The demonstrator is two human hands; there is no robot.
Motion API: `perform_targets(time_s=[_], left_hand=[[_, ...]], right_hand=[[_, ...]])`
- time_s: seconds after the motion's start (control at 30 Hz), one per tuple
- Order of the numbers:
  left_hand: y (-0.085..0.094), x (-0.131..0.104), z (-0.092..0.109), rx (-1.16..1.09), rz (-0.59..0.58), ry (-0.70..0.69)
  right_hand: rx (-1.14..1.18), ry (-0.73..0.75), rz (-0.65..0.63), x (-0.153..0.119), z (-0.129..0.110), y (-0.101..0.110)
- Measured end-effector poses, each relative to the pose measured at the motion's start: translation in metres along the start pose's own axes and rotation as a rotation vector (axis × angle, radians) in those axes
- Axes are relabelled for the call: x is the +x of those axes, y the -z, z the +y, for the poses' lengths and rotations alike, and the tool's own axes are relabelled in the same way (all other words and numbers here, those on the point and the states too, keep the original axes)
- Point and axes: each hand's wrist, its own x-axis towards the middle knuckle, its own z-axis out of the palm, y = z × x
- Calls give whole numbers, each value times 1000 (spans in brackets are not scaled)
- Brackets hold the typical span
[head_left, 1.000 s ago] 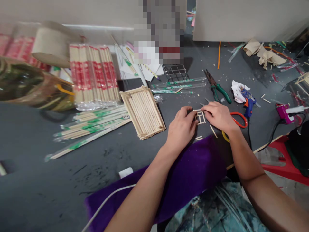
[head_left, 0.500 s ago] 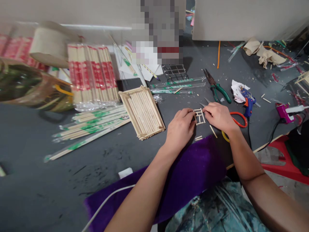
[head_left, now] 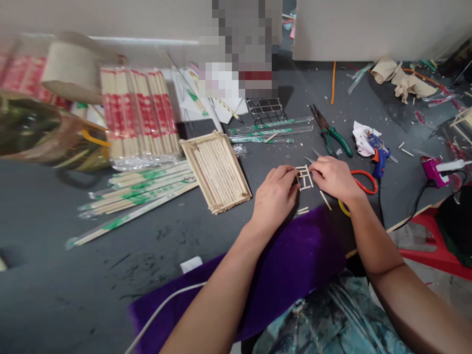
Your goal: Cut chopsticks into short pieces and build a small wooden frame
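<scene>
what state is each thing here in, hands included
Small stick frame, lying flat
Left hand, at its left edge
Right hand, by its upper right corner
Stick tray, assembled
Pliers, handles spread
Scissors, partly hidden, blade tips apart
Glue gun, lying down
Red-banded chopsticks, bagged
Purple cloth, spread out
Brown paper, crumpled

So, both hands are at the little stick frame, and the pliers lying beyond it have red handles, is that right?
Not quite: the handles of the pliers are green, not red, as the head view shows. The pliers do lie beyond the little stick frame, and the left hand and right hand are both at it.
</scene>
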Motion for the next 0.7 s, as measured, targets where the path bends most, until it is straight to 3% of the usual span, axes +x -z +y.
perform_targets(time_s=[0.37, 0.7], left_hand=[[-1, 0, -1, -33, 32, -12], [-1, -1, -2, -39, 43, -14]], right_hand=[[47, -2, 26, -2, 2, 3], [218, 151, -77, -3, -6, 8]])
